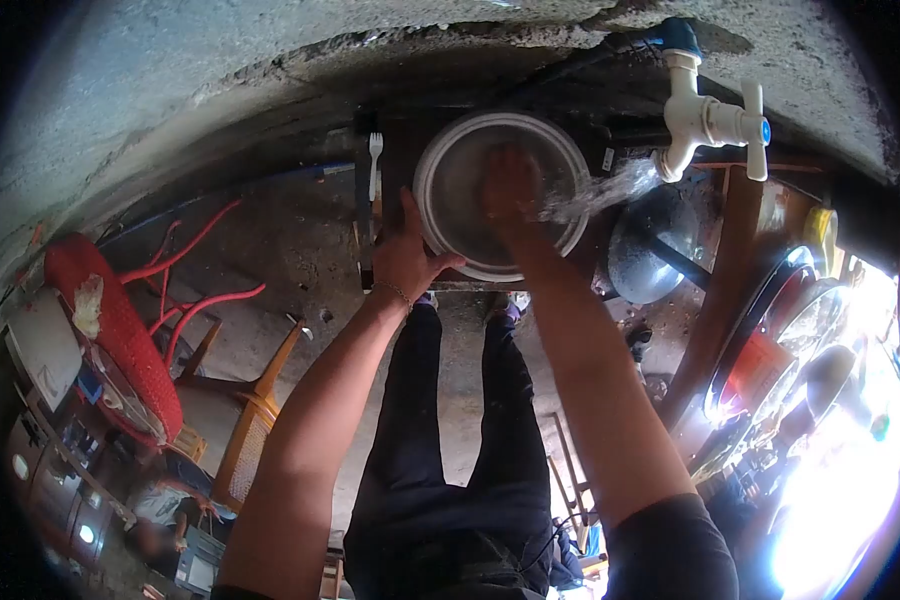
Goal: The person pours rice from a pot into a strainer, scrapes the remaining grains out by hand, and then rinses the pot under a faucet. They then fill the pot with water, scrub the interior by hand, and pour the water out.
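Water pours from a white tap [705, 125] at the upper right into a round, light-rimmed basin [435, 205]. My left hand [410, 245] grips the basin's lower left rim, thumb and fingers spread along the edge. Inside the basin, my right hand [510, 180] presses near the middle; it is blurred, and whether it holds anything is hidden. The water stream lands close to my right wrist. A white fork [375, 165] lies just left of the basin.
A dark pan [652, 245] is right of the basin. Stacked dishes [770, 340] stand farther right. At left are a red chair [120, 330] and a wooden chair [245, 440]. Another person [160, 505] is at the lower left. A concrete wall [270, 50] borders the top.
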